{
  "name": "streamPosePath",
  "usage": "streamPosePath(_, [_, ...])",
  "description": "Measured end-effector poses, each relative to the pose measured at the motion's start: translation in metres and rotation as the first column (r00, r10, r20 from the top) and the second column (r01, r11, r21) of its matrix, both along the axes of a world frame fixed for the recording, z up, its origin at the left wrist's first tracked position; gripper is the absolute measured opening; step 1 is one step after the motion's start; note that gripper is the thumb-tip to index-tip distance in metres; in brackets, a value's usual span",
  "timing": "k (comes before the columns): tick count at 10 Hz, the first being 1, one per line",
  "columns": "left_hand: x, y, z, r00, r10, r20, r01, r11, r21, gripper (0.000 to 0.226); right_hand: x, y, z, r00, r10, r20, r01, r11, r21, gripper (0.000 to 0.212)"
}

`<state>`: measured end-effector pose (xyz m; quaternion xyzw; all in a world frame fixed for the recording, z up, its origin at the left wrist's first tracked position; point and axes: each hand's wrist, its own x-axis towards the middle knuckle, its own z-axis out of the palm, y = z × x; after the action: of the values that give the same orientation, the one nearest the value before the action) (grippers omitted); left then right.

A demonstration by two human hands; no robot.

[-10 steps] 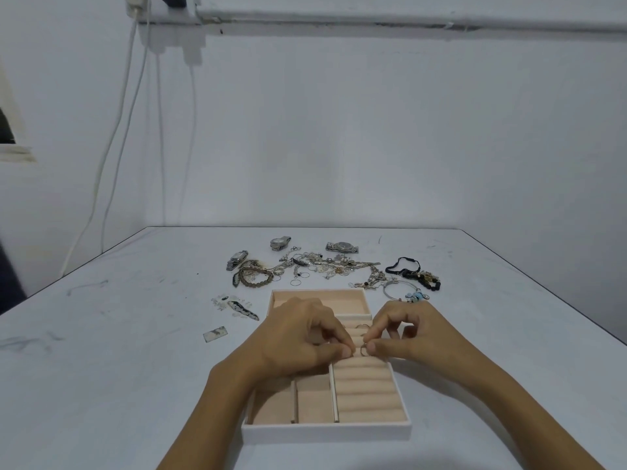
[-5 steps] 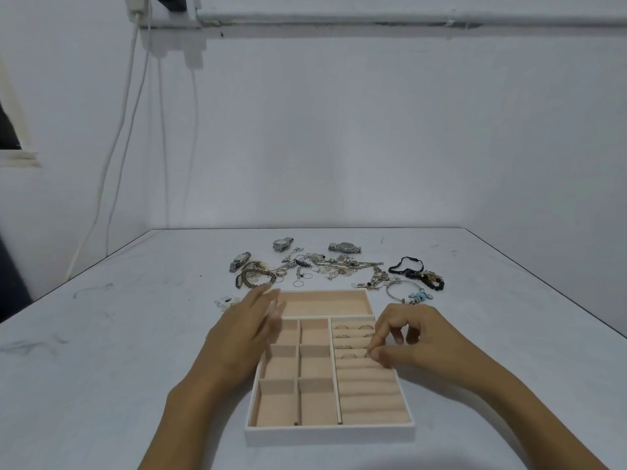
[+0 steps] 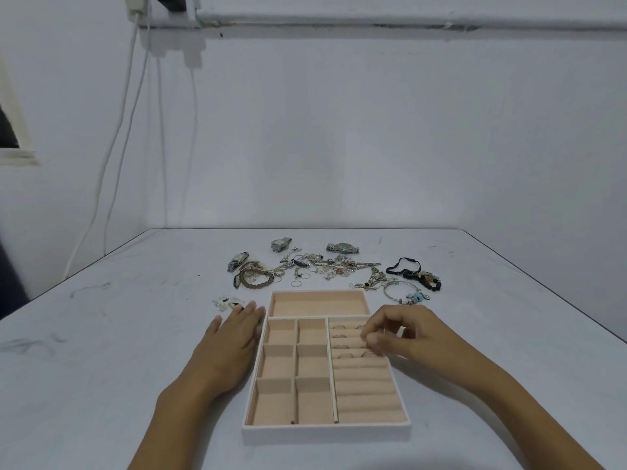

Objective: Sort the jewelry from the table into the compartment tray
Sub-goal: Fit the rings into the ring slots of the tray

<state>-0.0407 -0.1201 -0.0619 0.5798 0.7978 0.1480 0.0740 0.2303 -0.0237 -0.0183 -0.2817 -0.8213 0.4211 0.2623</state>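
Observation:
The compartment tray (image 3: 325, 433), white outside and pink inside, lies in front of me. Its right column of ring rolls (image 3: 364, 385) has several rings tucked in the upper slots. My right hand (image 3: 405, 334) hovers over those upper rolls with thumb and fingertips pinched together; I cannot make out a ring between them. My left hand (image 3: 230, 340) lies flat and empty on the table by the tray's left rim, its fingertips at some small loose earrings (image 3: 225, 301). A tangled jewelry pile (image 3: 325, 266) of chains and rings lies beyond the tray.
Three watches (image 3: 281, 244) (image 3: 342, 247) (image 3: 239, 259) sit around the back of the pile. A braided bracelet (image 3: 256, 279) lies left of it, with a black bracelet (image 3: 414, 274) and a silver bangle with blue charms (image 3: 407, 293) on the right. Cables hang down the wall at left.
My left hand left the ring rolls, swung left off the tray and came down flat on the table. My right hand stayed pinched over the upper rolls.

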Motion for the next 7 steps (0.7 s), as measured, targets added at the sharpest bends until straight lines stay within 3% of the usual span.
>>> streamPosePath(7, [0.0014,0.0008,0.0006,1.0,-0.003,-0.011,0.003,1.0,0.008,0.048,-0.0035,0.0034,-0.0096,1.0,0.007,-0.005,-0.007,1.0,-0.016,0.006])
